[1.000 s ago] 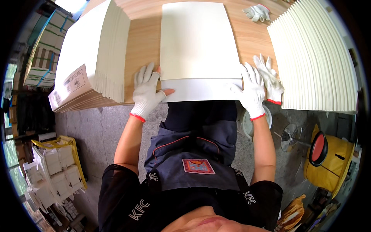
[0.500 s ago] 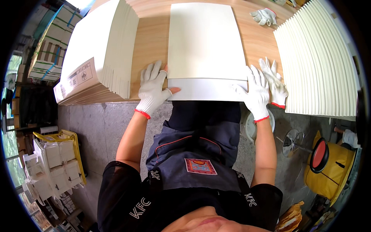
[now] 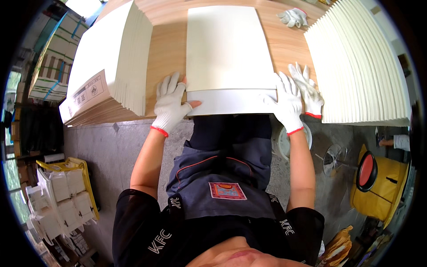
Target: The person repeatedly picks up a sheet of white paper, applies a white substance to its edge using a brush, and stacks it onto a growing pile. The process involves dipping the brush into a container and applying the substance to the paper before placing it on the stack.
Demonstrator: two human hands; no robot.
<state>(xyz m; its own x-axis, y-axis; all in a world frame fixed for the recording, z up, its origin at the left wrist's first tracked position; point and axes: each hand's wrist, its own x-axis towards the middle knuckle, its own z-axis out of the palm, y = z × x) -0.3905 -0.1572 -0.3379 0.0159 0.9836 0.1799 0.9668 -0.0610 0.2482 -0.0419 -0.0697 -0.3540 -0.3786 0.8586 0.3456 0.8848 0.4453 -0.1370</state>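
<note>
A large cream sheet of paper or thin card (image 3: 229, 49) lies flat on the wooden table, with a whiter strip (image 3: 227, 102) along its near edge. My left hand (image 3: 172, 99), in a white knitted glove with thumb and index fingertips bare, rests at the sheet's near left corner. Its fingers are spread and the thumb lies on the strip. At the near right corner, my gloved right hand (image 3: 287, 99) is spread flat, its thumb over the strip. An unworn white glove (image 3: 308, 91) lies just right of that hand.
A thick stack of folded cream sheets (image 3: 109, 58) stands at left, another stack (image 3: 356, 66) at right. A crumpled glove (image 3: 293, 18) lies at the back of the wooden table (image 3: 167, 49). A round red-topped stool (image 3: 367, 171) stands right; another person's forearm (image 3: 388, 142) shows beyond.
The whole view has shifted slightly, so the table things appear a little further left. My hands keep about the same places on the sheet, with fingers still spread.
</note>
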